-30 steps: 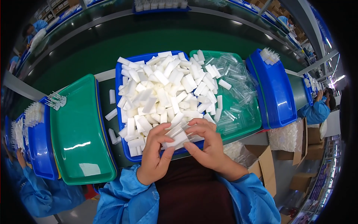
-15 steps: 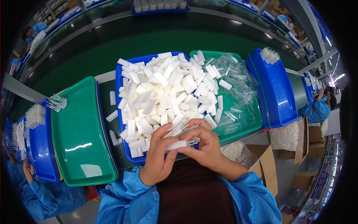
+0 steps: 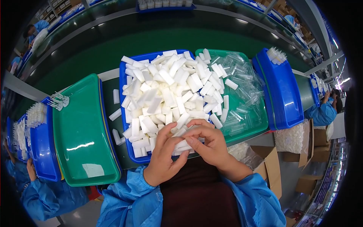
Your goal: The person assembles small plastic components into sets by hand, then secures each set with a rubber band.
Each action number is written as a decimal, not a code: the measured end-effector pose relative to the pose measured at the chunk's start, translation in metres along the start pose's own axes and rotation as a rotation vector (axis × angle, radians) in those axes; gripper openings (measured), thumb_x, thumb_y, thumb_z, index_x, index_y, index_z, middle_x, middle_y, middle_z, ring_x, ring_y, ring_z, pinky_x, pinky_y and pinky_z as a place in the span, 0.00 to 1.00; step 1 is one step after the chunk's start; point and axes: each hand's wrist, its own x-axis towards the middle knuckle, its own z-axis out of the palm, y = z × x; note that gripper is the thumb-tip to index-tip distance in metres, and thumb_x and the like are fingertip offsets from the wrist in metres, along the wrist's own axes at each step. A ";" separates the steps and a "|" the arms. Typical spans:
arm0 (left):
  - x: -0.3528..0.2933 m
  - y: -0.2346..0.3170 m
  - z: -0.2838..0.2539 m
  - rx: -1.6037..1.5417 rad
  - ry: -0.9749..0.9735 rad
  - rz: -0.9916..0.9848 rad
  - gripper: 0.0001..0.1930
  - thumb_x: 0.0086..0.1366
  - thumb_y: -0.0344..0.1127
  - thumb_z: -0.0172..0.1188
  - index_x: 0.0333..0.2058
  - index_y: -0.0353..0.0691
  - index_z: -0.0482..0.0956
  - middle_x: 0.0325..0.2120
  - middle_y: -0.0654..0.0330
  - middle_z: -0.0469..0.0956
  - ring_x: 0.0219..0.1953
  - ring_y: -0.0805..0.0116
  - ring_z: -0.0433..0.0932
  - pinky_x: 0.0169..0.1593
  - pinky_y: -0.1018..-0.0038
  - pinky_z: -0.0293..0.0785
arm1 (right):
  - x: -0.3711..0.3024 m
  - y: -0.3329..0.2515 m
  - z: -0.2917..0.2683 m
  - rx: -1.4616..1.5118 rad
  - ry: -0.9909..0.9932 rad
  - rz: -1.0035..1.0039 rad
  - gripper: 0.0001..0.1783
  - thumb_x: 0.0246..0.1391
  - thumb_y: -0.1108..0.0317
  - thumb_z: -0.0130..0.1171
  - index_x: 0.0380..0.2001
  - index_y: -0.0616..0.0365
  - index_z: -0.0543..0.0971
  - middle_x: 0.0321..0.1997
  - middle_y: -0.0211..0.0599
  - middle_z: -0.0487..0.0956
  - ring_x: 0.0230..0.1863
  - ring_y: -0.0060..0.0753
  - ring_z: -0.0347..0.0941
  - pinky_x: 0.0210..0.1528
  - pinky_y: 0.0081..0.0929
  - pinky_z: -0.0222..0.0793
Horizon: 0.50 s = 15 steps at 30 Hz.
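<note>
My left hand (image 3: 163, 159) and my right hand (image 3: 208, 146) meet over the near edge of a blue tray (image 3: 132, 153) heaped with white foam-like blocks (image 3: 166, 75). Between my fingers is one white block (image 3: 182, 146), partly hidden by them. The left fingers curl round its left side, with the thumb below. My right thumb and forefinger are pinched together at its upper right. Whether a clear tube is also in my grip cannot be made out. Clear plastic tubes (image 3: 242, 89) lie in a green tray (image 3: 261, 128) on the right, some white blocks among them.
An empty-looking green tray (image 3: 85, 132) stands at left with a white pronged piece (image 3: 59, 101) on its corner. Loose blocks (image 3: 115, 114) lie beside the blue tray. Stacked blue trays (image 3: 281, 94) stand at right, above open cartons (image 3: 270, 166). Co-workers in blue sleeves (image 3: 55, 196) sit on both sides.
My hands have drawn closer together, and the right fingers have closed into a pinch over the white block. The clear tube seen between my fingers is now hidden. The view has shifted slightly.
</note>
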 end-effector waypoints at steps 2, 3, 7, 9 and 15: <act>-0.001 0.000 0.001 0.016 0.016 0.014 0.18 0.53 0.26 0.63 0.44 0.35 0.71 0.56 0.47 0.58 0.45 0.55 0.70 0.49 0.67 0.68 | 0.000 -0.002 0.001 0.127 -0.002 0.102 0.07 0.53 0.78 0.57 0.36 0.63 0.79 0.40 0.37 0.75 0.53 0.27 0.64 0.45 0.20 0.66; -0.003 0.000 0.003 -0.017 0.019 -0.021 0.18 0.53 0.25 0.62 0.43 0.34 0.71 0.57 0.46 0.59 0.49 0.53 0.69 0.51 0.66 0.67 | 0.000 -0.003 0.001 0.167 -0.005 0.129 0.07 0.54 0.78 0.56 0.37 0.62 0.79 0.40 0.36 0.75 0.54 0.27 0.63 0.46 0.20 0.65; -0.002 0.000 0.001 0.012 0.020 0.009 0.17 0.52 0.23 0.60 0.42 0.32 0.72 0.57 0.44 0.60 0.50 0.51 0.70 0.52 0.65 0.67 | 0.000 0.003 -0.003 0.158 -0.030 0.074 0.08 0.52 0.78 0.57 0.37 0.62 0.79 0.41 0.36 0.77 0.57 0.28 0.63 0.48 0.23 0.65; -0.002 -0.001 0.001 0.012 0.021 0.023 0.15 0.53 0.24 0.60 0.41 0.32 0.72 0.56 0.44 0.60 0.51 0.50 0.69 0.52 0.64 0.67 | 0.001 0.007 -0.006 0.033 -0.029 -0.054 0.09 0.48 0.74 0.61 0.35 0.59 0.80 0.39 0.36 0.77 0.50 0.31 0.69 0.43 0.24 0.68; -0.005 -0.001 0.004 -0.032 0.046 -0.013 0.15 0.50 0.23 0.62 0.39 0.33 0.74 0.56 0.45 0.61 0.46 0.53 0.72 0.48 0.65 0.70 | -0.001 -0.002 -0.007 -0.052 -0.066 -0.079 0.11 0.42 0.71 0.68 0.33 0.57 0.81 0.42 0.38 0.77 0.56 0.32 0.66 0.50 0.27 0.64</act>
